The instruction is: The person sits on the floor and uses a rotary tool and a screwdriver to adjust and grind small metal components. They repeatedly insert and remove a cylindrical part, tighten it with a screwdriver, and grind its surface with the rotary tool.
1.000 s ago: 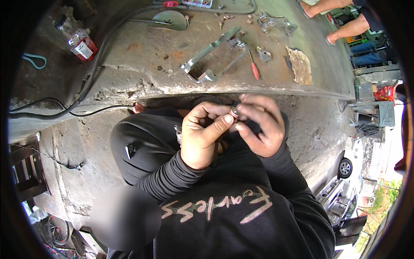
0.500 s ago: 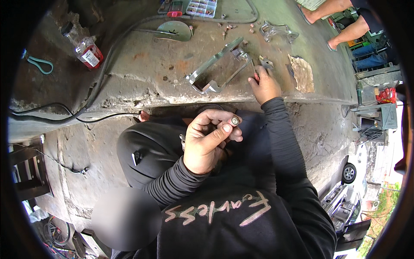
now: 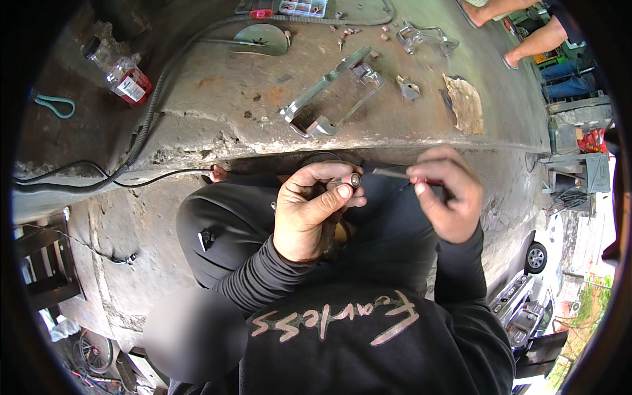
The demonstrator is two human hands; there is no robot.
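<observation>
My left hand (image 3: 306,214) is closed, with a small round metal part (image 3: 355,180) pinched between thumb and fingers, its hollow-looking end facing outward. Just to the right, my right hand (image 3: 453,196) grips a slim tool with a flat metal blade (image 3: 392,173). A bit of red shows at the fingers, and the rest of its handle is hidden. The blade points at the metal part, with a gap between them. Beyond the hands, a silver metal frame (image 3: 342,90) lies on the concrete ledge beside a small angular metal piece (image 3: 408,87).
Farther back lie a second metal bracket (image 3: 426,39), a round disc (image 3: 261,45), small pinkish bits (image 3: 349,31) and a compartment box (image 3: 303,8). A brown scrap (image 3: 466,105) rests at right. A bottle (image 3: 131,84) and corrugated hose (image 3: 153,99) are left. Another person's legs (image 3: 526,46) stand far right.
My right hand has drawn back from the small angular piece on the ledge, bringing the flat-bladed tool close to my left hand. The left hand still holds the round part, slightly turned.
</observation>
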